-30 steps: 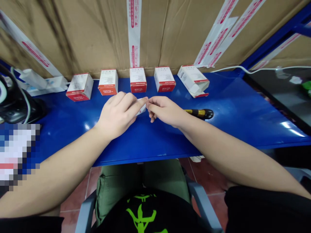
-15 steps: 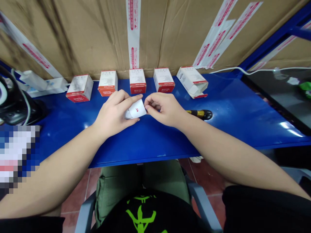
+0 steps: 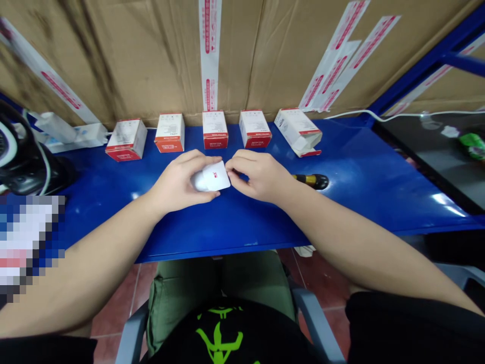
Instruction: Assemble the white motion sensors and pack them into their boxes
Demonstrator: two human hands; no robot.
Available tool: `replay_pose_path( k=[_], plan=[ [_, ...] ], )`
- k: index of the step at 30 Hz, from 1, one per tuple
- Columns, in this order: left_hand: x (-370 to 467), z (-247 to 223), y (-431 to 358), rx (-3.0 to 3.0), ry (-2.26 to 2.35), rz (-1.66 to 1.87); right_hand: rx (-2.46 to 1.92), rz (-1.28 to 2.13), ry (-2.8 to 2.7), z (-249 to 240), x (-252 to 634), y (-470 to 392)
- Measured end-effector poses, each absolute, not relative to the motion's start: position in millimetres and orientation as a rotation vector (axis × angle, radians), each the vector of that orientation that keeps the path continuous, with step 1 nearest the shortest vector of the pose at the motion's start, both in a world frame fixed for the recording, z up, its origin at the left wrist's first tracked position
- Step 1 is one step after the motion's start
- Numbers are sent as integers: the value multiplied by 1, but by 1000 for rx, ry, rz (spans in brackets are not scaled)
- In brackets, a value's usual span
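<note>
A white rounded device (image 3: 214, 177) with a small red mark is held above the blue table (image 3: 242, 227). My left hand (image 3: 182, 179) is wrapped round its left side, thumb below and fingers above. At the device's right edge, my right hand (image 3: 255, 174) has its thumb and forefinger pinched together; whatever lies between the fingertips is too small to make out. A screwdriver-like tool with a black and yellow handle (image 3: 312, 180) lies on the table, partly hidden behind my right wrist.
Several red and white boxes stand along the back, among them a middle box (image 3: 214, 130) and an opened one (image 3: 299, 132) at the right. A power strip (image 3: 76, 137) and a black device (image 3: 34, 167) are at the left. Cardboard (image 3: 235, 55) rises behind.
The white device has tilted slightly in my left hand, showing more of its rounded body. My right fingertips stay at its right edge. The view has shifted a little.
</note>
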State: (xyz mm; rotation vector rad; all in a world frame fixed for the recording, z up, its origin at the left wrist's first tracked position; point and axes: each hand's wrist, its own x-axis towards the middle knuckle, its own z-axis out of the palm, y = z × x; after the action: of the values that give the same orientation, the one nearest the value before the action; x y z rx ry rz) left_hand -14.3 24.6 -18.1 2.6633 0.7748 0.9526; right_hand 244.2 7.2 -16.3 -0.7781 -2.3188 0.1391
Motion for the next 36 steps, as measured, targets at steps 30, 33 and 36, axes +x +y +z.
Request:
replay_pose_path(
  k=[30,33,36],
  plan=[
    [-11,-22,22,2739,934,1019,-893,544,-2156,-18,235,11],
    [-9,-23,21,2826,946,1112,-987,739,-2043,-19,230,8],
    [-7,-22,19,2924,937,1167,-1099,954,-1902,-19,224,5]
  ],
)
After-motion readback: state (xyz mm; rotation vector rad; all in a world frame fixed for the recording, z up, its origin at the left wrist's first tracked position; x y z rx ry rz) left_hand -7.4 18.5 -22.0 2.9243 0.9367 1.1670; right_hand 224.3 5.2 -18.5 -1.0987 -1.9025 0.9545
